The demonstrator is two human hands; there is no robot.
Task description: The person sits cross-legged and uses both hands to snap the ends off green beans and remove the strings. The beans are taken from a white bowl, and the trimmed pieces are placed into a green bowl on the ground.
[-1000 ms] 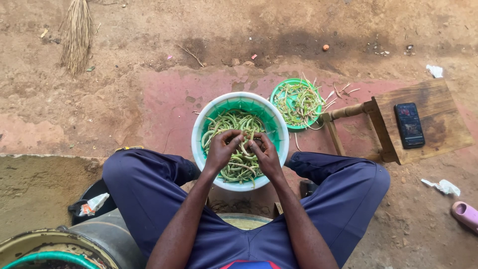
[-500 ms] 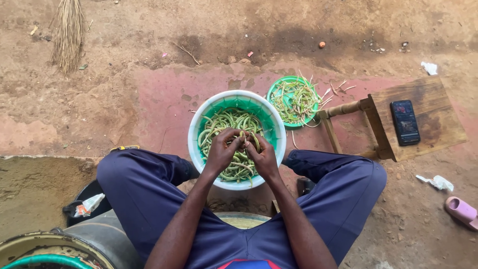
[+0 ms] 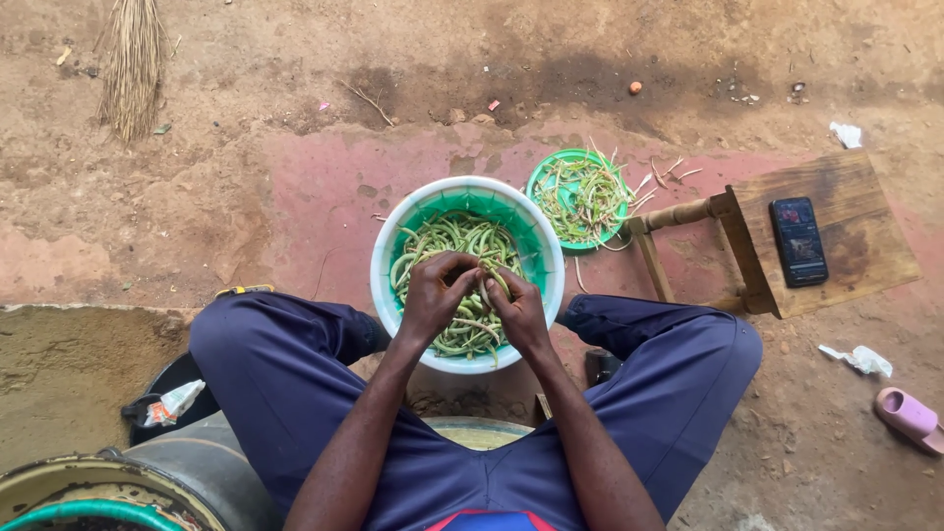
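While you sit with knees spread, this is what lies before you:

Left hand: your left hand (image 3: 433, 295) is curled over the bowl, fingertips pinched on a bean pod (image 3: 479, 282).
Right hand: your right hand (image 3: 518, 310) meets the left over the bowl, fingers bent in and gripping the same pod.
Pod: held between both hands just above the heap; its long axis runs roughly left to right, though your fingers cover most of it.
Bowl: a round white bowl with a green inside (image 3: 543, 258), on the ground between your knees, heaped with green pods lying every way.
Plate: a green plate (image 3: 543, 182) of stringy trimmings, just beyond the bowl to the right.
Stool: a wooden stool (image 3: 851, 211) to your right, a dark phone (image 3: 797, 241) flat on its seat.
Ground: bare earth with a reddish patch (image 3: 315, 197), a straw broom (image 3: 131, 64) at far left.
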